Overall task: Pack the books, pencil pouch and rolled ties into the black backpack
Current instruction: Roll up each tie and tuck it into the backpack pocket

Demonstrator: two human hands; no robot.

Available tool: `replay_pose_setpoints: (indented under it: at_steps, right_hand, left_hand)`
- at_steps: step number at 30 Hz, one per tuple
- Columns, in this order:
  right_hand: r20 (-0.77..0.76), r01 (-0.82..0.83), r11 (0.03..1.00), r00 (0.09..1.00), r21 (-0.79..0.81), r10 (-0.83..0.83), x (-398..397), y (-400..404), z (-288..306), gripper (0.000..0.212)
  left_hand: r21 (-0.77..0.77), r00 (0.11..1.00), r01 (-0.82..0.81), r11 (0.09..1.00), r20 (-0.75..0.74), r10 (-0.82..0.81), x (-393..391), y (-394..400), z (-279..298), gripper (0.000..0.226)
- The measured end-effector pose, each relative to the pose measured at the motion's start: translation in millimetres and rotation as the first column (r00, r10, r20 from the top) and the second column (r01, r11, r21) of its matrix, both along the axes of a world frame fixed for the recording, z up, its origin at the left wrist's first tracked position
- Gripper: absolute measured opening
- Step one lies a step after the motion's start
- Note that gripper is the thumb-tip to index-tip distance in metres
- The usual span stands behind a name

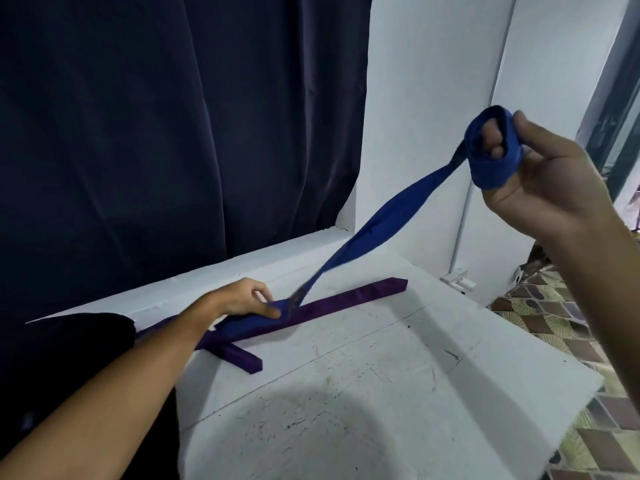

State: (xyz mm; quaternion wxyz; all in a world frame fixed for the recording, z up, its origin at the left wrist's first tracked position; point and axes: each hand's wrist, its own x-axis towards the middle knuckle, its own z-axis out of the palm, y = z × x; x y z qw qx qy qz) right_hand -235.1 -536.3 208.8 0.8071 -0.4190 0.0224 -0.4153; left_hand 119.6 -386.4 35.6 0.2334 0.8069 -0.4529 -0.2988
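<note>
A blue tie (388, 216) stretches from the white table up to my right hand (540, 174), which is raised at the upper right. Its upper end is wound in a loop around that hand's fingers, and the thumb presses on the loop. My left hand (242, 299) pinches the tie's lower end down near the table's back edge. Under it a purple tie (332, 304) lies flat along the table, its ends crossing at the left. A black shape (69, 358), possibly the backpack, shows at the left edge behind my left arm. No books or pencil pouch are in view.
The white table (363, 393) has scuffed marks and ends at the right over a patterned tiled floor (554, 317). A dark navy curtain (173, 133) hangs behind it. A white wall and a thin pipe with a bracket (459, 277) stand at the back right.
</note>
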Motion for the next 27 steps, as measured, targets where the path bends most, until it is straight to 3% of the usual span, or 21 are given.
replay_pose_setpoints:
  at_steps: [2, 3, 5, 7, 10, 13, 15, 17, 19, 24, 27]
  right_hand:
    - [-0.016, -0.026, 1.0, 1.0, -0.006, 0.026, 6, 5, 1, 0.029]
    - [-0.035, -0.046, 0.999, 0.998, -0.02, 0.045, 11, 8, 0, 0.028]
    - [-0.084, -0.099, 0.993, 0.992, -0.067, 0.093, 24, 14, -2, 0.028]
    - [-0.122, -0.16, 0.983, 0.981, -0.094, 0.148, 39, 20, -6, 0.024]
    - [-0.178, -0.191, 0.978, 0.969, -0.086, 0.174, 56, 30, -12, 0.019]
    - [-0.196, -0.213, 0.975, 0.961, -0.069, 0.196, 62, 36, -16, 0.025]
    - [-0.199, -0.21, 0.977, 0.96, -0.039, 0.198, 61, 39, -16, 0.023]
    - [-0.198, -0.202, 0.979, 0.961, -0.023, 0.194, 59, 40, -15, 0.022]
    - [-0.187, -0.195, 0.98, 0.965, -0.045, 0.183, 55, 40, -13, 0.023]
    - [-0.172, -0.138, 0.984, 0.978, -0.111, 0.118, 36, 30, -5, 0.022]
    - [-0.217, -0.062, 0.993, 0.975, -0.102, 0.039, 34, 19, -9, 0.02]
  left_hand:
    - [0.012, 0.998, -0.019, 1.0, 0.066, 0.019, 9, 0, 7, 0.114]
    - [-0.069, 0.998, -0.013, 0.998, 0.054, 0.017, 5, -3, 13, 0.115]
    - [-0.326, 1.0, 0.023, 0.945, -0.001, -0.025, -19, -12, 31, 0.102]
    - [-0.557, 0.993, 0.063, 0.828, -0.049, -0.109, -59, -22, 48, 0.075]
    - [-0.757, 0.978, 0.013, 0.654, -0.125, -0.165, -122, -40, 63, 0.052]
    - [-0.85, 0.966, -0.113, 0.515, -0.215, -0.143, -166, -54, 62, 0.057]
    - [-0.861, 0.969, -0.164, 0.481, -0.232, -0.085, -184, -61, 58, 0.056]
    - [-0.859, 0.956, -0.237, 0.454, -0.29, -0.049, -194, -66, 55, 0.039]
    - [-0.843, 0.943, -0.28, 0.459, -0.331, -0.031, -192, -70, 51, 0.018]
    - [-0.734, 0.889, -0.3, 0.609, -0.446, -0.099, -179, -61, 37, 0.037]
    - [-0.682, 0.864, -0.311, 0.662, -0.493, -0.103, -177, -50, 33, 0.027]
